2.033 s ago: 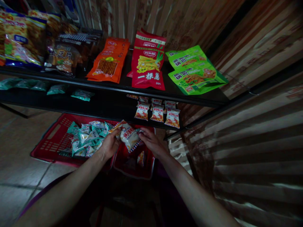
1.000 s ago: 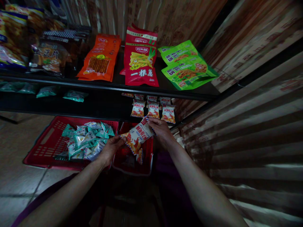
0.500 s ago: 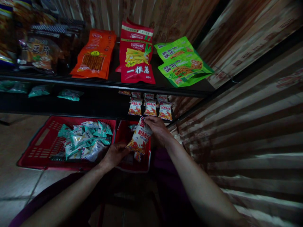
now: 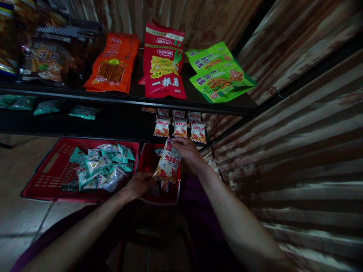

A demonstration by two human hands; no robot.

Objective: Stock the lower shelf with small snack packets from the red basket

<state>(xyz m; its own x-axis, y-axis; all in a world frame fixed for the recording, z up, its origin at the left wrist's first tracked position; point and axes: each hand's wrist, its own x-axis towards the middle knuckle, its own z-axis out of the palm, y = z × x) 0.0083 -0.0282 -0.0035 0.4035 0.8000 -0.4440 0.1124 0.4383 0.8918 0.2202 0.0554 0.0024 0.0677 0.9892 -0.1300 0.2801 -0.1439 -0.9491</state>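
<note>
Pleated, patterned sheeting [image 4: 295, 158] fills the right of the frame, beside a black shelf unit [image 4: 124, 124] that spans its upper left and centre. At centre, the printed snack bag [image 4: 169, 161] is held above the smaller red basket [image 4: 163, 204], its long axis running from the top seal down and slightly leftward, its printed face toward the viewer. The right hand [image 4: 189, 152], at the bag's upper right, has thumb and fingers closed on the top seal, just below the front row of small snack bags [image 4: 180, 128]. The left hand [image 4: 139, 185], at the bag's lower left, has its fingers nearly together at the bottom corner; whether they pinch or merely touch it cannot be told. Both hands are thus equally near, at opposite ends.
</note>
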